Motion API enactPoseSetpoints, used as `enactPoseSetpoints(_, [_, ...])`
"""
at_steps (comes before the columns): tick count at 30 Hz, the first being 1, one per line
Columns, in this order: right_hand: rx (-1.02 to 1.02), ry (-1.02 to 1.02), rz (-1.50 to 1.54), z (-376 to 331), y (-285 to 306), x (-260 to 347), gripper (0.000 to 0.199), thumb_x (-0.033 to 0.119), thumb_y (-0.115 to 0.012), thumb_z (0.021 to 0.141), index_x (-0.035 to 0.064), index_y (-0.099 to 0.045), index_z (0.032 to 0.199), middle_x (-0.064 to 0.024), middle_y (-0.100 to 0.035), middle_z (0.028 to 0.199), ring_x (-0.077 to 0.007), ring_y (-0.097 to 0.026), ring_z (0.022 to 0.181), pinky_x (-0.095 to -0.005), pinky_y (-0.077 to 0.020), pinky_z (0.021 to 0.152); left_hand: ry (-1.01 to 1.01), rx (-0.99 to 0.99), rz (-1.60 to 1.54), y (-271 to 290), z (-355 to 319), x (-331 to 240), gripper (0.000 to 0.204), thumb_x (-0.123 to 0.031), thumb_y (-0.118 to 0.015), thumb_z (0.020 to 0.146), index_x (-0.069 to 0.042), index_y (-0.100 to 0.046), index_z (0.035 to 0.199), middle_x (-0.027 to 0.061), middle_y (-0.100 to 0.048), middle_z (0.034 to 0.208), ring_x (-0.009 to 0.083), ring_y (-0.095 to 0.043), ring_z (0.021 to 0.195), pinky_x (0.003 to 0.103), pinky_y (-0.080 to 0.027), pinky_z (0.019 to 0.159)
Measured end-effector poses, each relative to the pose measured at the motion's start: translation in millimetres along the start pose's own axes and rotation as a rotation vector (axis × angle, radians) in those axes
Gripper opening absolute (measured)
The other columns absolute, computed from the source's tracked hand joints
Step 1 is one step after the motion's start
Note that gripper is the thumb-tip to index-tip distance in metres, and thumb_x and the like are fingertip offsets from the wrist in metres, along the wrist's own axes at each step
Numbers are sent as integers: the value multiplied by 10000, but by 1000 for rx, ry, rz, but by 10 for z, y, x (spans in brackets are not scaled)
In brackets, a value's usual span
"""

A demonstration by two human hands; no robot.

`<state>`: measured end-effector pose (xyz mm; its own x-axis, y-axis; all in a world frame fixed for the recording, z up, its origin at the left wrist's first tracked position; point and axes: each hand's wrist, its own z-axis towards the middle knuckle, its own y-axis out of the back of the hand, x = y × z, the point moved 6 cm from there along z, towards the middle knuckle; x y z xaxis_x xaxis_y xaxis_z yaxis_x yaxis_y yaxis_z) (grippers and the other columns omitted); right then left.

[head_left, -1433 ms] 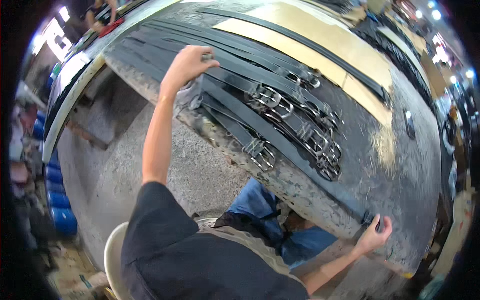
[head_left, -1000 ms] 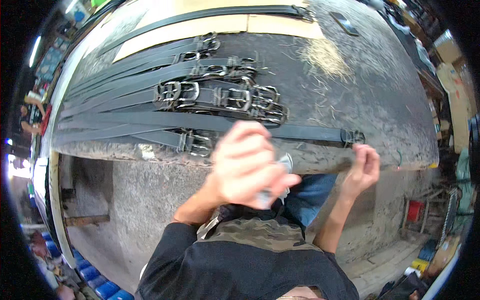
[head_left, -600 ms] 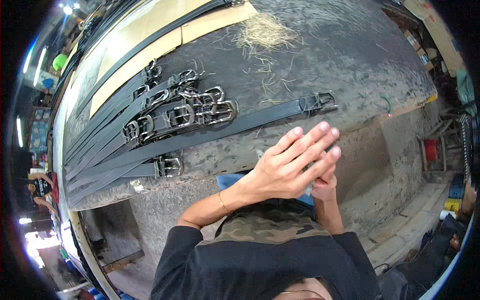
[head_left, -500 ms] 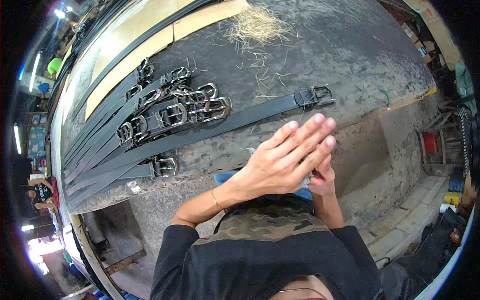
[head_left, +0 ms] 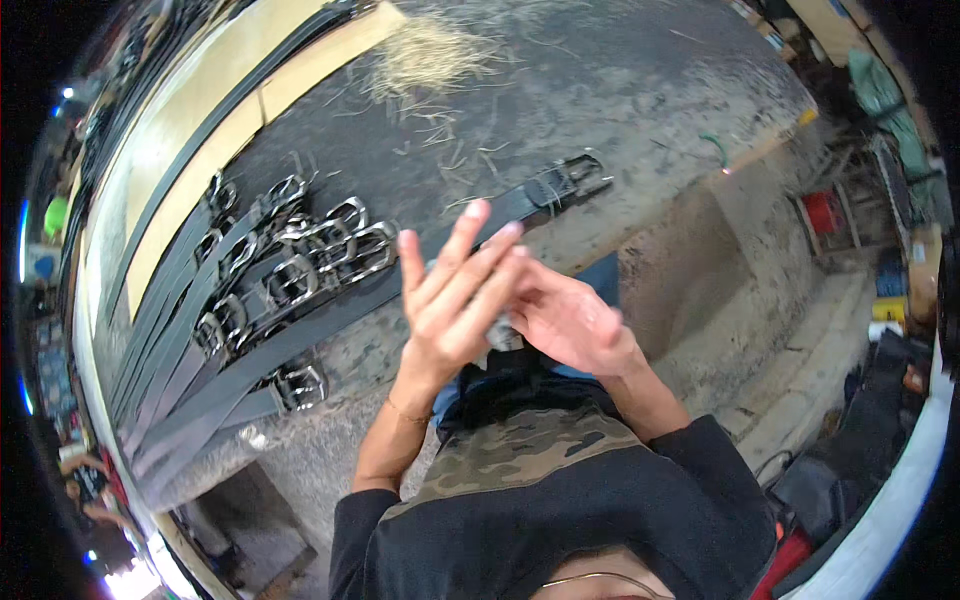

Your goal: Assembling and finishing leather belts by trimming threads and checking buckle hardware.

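Note:
My left hand (head_left: 455, 305) is raised in front of me, its back showing and its fingers spread. My right hand (head_left: 568, 315) is beside it with the palm turned up; its fingers run behind the left fingers and are partly hidden and blurred. A greyish scrap (head_left: 498, 332), perhaps cloth, shows between the hands near my waist; which hand it touches I cannot tell. Beyond the hands, a black belt (head_left: 345, 312) stretches along the table's near edge, its buckle (head_left: 588, 172) at the right end. More black belts with metal buckles (head_left: 292, 280) lie heaped to the left.
A pile of straw-like strands (head_left: 430, 55) lies on the dark worktable (head_left: 640, 95). Tan sheets (head_left: 190, 235) and long black strips (head_left: 215, 135) line its far left. A red object (head_left: 822, 213) stands past the right edge. Another person (head_left: 88, 485) is at the far left.
My hands have moved left and come apart from being pressed together; the right palm now shows. The whole view has shifted, with the table and belts further left.

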<state>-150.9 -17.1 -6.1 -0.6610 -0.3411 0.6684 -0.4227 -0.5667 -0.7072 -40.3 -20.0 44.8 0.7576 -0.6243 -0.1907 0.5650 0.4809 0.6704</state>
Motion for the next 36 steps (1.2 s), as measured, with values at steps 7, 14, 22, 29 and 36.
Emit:
enactPoseSetpoints(7, [-634, 309, -1499, -149, 359, 1862, 183, 111, -695, 857, 21, -711, 1015, -53, -702, 973, -143, -635, 900, -292, -505, 812, 253, -263, -280, 405, -152, 487, 636, -537, -639, 877, 63, -606, 1083, 94, -623, 707, 222, -618, 601, 313, -501, 579])
enactPoseSetpoints(14, [-579, -92, -1857, -138, 1829, 2706, 266, 145, -665, 883, 1, -672, 1107, -62, -676, 1031, -169, -639, 962, -307, -497, 867, 493, -75, -347, 255, -124, 442, 377, -33, -504, 880, 70, -549, 1240, 79, -520, 622, 201, -476, 539, 320, -415, 596])
enactPoseSetpoints(22, [-563, -439, -1850, 1, 1940, 2594, 265, 115, -684, 847, -14, -673, 1079, -94, -656, 1093, -198, -643, 974, -344, -520, 867, 522, -19, -329, 43, -238, 423, 307, -11, -584, 860, 27, -569, 1164, 117, -595, 624, 231, -568, 576, 337, -434, 587])
enactPoseSetpoints(29, [-428, -368, -1983, 32, 2026, 2600, 209, 83, -718, 817, -43, -684, 981, -108, -656, 1082, -216, -652, 929, -354, -547, 785, 559, 13, -331, 4, -223, 449, 273, -28, -596, 869, 10, -582, 1139, 125, -616, 650, 237, -574, 562, 335, -429, 571])
enactPoseSetpoints(36, [-410, -377, -1935, -27, 2016, 2647, 159, 86, -706, 838, -44, -652, 912, -65, -652, 965, -171, -633, 869, -326, -528, 763, 531, 13, -354, 15, -184, 411, 223, -58, -586, 890, -15, -595, 1108, 98, -589, 665, 196, -552, 574, 321, -409, 568])
